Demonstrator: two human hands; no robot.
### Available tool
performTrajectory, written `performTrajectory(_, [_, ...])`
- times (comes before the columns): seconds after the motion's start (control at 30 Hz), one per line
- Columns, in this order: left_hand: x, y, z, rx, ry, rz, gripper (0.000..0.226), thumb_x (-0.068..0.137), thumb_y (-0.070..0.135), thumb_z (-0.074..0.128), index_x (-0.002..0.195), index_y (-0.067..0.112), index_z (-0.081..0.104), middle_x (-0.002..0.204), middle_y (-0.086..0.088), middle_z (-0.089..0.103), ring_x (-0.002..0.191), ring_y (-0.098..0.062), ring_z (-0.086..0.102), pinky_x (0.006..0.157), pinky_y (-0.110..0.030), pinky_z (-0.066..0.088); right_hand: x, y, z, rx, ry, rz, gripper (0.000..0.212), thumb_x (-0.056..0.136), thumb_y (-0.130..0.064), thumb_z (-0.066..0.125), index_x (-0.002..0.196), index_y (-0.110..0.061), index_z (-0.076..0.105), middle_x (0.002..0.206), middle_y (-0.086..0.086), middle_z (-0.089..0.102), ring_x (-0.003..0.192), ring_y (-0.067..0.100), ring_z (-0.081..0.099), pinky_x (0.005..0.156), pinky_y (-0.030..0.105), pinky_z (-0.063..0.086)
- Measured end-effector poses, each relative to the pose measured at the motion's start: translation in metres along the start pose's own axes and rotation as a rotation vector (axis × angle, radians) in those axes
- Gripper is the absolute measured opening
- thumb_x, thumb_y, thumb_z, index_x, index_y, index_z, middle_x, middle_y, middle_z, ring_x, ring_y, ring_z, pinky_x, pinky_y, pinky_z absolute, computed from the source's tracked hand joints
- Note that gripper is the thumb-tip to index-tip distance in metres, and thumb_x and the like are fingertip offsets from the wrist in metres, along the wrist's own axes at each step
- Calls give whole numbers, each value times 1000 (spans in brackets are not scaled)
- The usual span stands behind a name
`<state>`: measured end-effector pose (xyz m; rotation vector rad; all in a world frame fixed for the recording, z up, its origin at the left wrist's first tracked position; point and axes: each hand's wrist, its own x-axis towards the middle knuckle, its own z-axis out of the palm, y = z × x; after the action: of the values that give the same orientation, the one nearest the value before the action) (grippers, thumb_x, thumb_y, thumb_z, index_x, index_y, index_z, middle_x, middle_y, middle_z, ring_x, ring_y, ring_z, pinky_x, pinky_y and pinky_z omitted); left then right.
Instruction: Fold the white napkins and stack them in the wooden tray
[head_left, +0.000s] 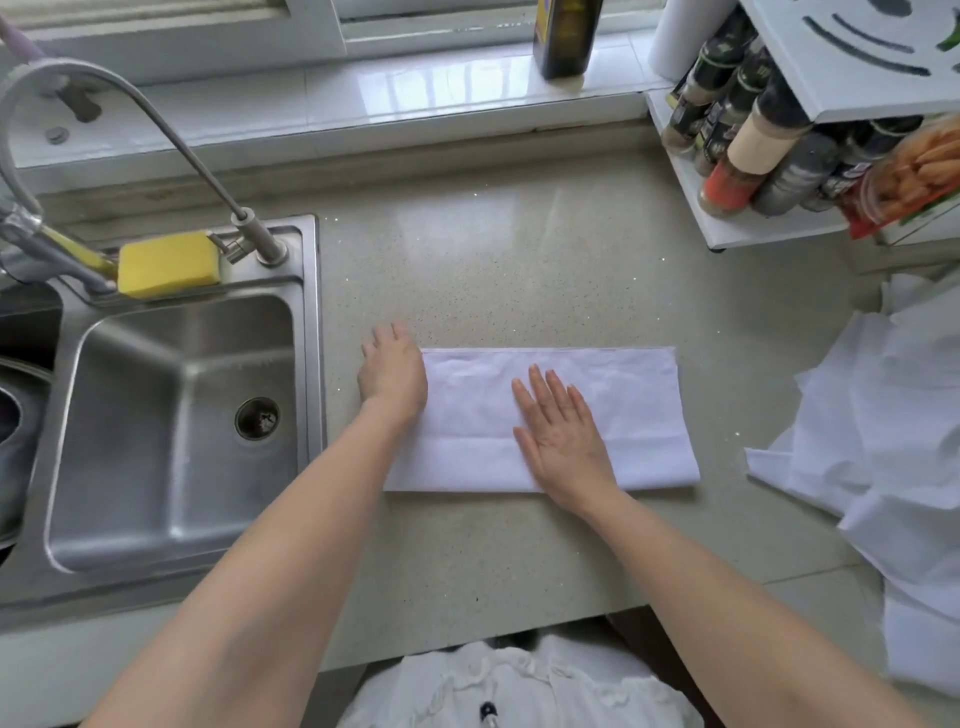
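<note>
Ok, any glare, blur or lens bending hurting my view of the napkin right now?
Head view: the napkin under both hands is evenly lit and readable; glare sits only on the windowsill; wide-angle bending curves the sink and spice rack; the loose napkin pile at right looks smeared.

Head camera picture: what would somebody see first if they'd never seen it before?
Right in the middle, a white napkin lies folded into a long strip on the counter, with the right hand pressed flat on it and the left hand at its left end. A shiny sink sits left, and a heap of loose napkins right.
</note>
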<state>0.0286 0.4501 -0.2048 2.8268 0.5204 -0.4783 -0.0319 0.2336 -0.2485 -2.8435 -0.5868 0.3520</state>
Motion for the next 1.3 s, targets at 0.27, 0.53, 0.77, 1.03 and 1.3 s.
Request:
performTrajectory(0.27, [-74, 11, 73, 134, 0, 540, 64, 91, 48, -7, 151, 25, -6, 157, 4, -15, 143, -15, -19, 116, -36, -16, -3, -2, 3, 4, 6, -8, 62, 95, -46, 16, 151, -20, 17, 158, 0, 4, 145, 14, 0, 118, 32, -4])
performTrajectory(0.53, [-74, 14, 79, 175, 25, 485, 70, 87, 54, -8, 149, 20, -13, 153, 1, -23, 146, -22, -15, 117, -39, -14, -38, 56, -6, -80, -27, 186, 65, 94, -54, 3, 152, -26, -3, 159, -2, -11, 146, 15, -13, 118, 36, -9])
performTrajectory(0.77, [-75, 23, 71, 286, -21, 443, 80, 87, 62, -7, 150, 13, -16, 160, -6, -10, 147, -28, -9, 118, -50, -4, -37, 98, -50, 167, 138, 628, 65, 98, -36, 44, 149, -5, 18, 156, 14, 17, 144, 27, 16, 117, 36, 15])
performTrajectory(1.03, [-52, 45, 27, 314, -196, 575, 110, 73, 79, 50, 153, 26, -3, 159, -13, -5, 146, -31, -9, 118, -48, 3, -21, 86, -64, 490, 146, 873, 40, 83, -22, 68, 110, -2, 47, 111, 15, 59, 103, 34, 57, 72, 32, 38])
performTrajectory(1.3, [-51, 57, 26, 386, -420, 546, 147, 49, 75, 75, 144, 35, -29, 148, -7, -42, 136, -35, -37, 109, -67, -9, -30, 97, -58, 729, 249, 739, 27, 84, -18, 67, 76, 3, 52, 71, 15, 50, 70, 20, 42, 57, 33, 26])
